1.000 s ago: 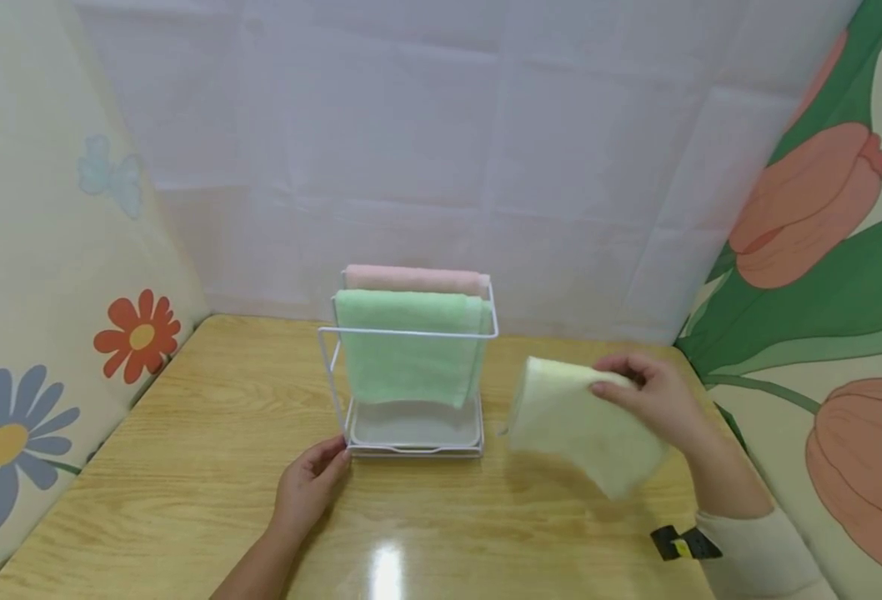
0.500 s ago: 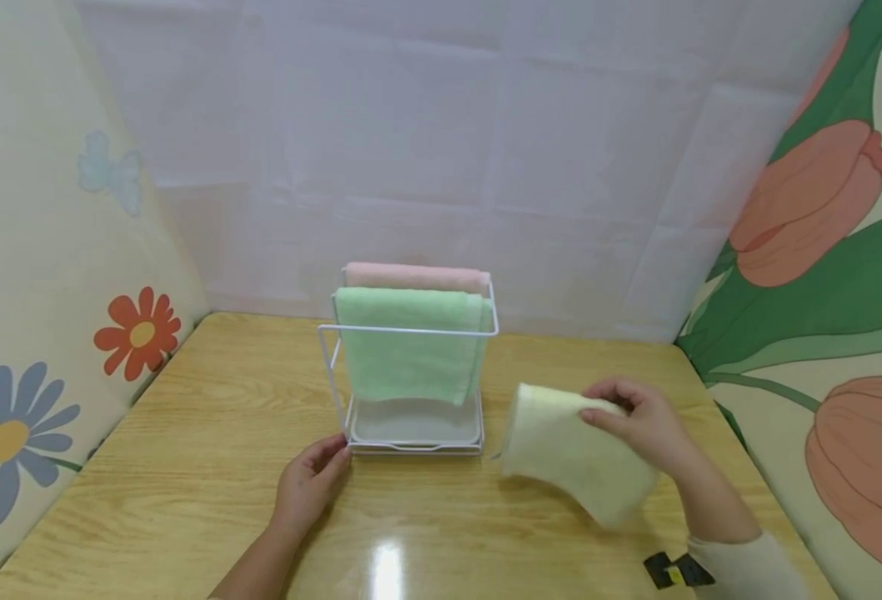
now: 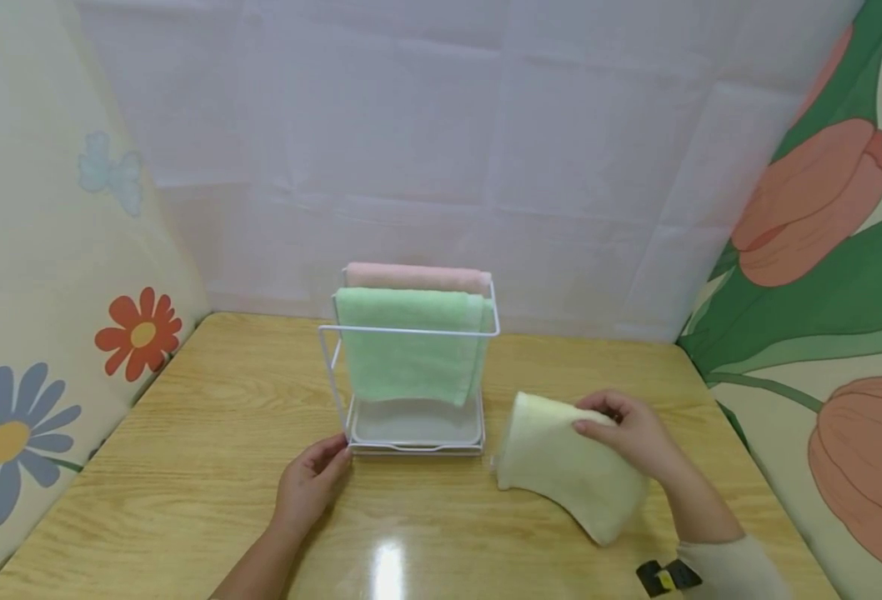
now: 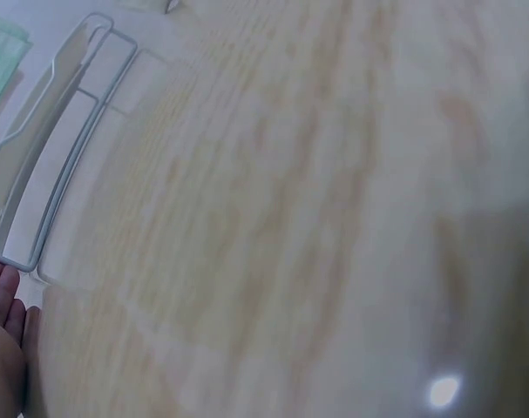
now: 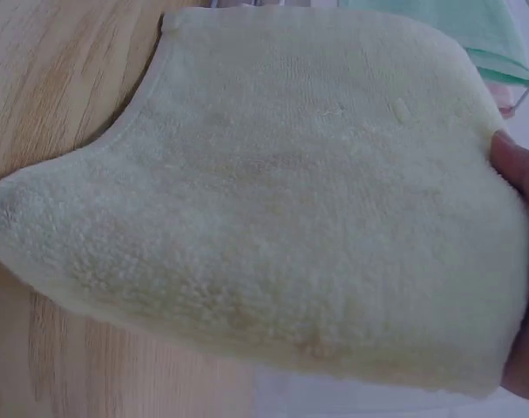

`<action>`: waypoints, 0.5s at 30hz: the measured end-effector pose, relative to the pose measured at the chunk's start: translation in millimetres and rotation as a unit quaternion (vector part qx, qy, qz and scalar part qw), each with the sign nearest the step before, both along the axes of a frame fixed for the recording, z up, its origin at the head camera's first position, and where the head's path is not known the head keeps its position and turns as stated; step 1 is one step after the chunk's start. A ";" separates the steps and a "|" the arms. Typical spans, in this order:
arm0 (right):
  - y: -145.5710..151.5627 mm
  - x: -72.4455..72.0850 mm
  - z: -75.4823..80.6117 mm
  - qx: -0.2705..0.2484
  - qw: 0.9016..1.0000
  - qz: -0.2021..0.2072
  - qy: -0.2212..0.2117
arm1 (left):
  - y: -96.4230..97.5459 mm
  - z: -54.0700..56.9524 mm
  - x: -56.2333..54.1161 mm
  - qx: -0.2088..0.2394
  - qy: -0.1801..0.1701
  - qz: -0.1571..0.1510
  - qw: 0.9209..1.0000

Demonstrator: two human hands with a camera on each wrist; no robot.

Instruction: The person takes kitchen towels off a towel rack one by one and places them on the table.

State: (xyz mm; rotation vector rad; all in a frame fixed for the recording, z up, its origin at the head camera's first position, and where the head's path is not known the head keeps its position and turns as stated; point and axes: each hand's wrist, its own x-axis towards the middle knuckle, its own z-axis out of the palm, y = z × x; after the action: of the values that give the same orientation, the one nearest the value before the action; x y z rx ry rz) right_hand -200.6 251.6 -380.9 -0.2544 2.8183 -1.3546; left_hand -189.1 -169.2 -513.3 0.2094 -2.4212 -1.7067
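Observation:
A white wire towel rack (image 3: 409, 332) stands on the wooden table, with a white tray (image 3: 415, 422) in its base. Over its bars hang a folded green towel (image 3: 411, 354) and, behind that, a pink towel (image 3: 414, 277). My left hand (image 3: 310, 483) holds the rack's front left bottom corner between thumb and fingers; its fingertips (image 4: 3, 292) show at the wire in the left wrist view. To the right of the rack, my right hand (image 3: 628, 433) pinches a folded pale yellow towel (image 5: 299, 192) by its top fold. The towel's lower edge droops close over the table.
The wooden table (image 3: 186, 467) meets a white cloth backdrop (image 3: 411, 150) behind the rack. Flower-painted panels (image 3: 809, 333) flank both sides. A small clear piece (image 3: 493, 461) shows at the yellow towel's left edge. A black strap (image 3: 668, 577) sits by the right sleeve.
My right hand has lowered the yellow towel and brought it slightly left, nearer the front. My left hand has stayed at the rack's corner.

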 end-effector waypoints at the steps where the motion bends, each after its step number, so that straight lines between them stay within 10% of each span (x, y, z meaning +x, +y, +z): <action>1: 0.4 -1.5 -1.3 0.003 1.000 -0.003 0.001 | 0.0 -0.1 0.0 0.001 0.001 0.000 1.000; 15: 8.7 -23.6 -14.2 0.018 0.999 -0.031 -0.015 | 0.1 2.2 1.1 -0.008 -0.009 0.000 1.000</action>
State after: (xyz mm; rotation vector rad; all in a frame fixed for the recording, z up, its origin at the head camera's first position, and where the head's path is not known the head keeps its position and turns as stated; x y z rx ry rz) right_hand -224.2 260.3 -395.1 -0.1472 2.8453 -1.3063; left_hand -187.9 -169.1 -511.0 0.2229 -2.4463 -1.6924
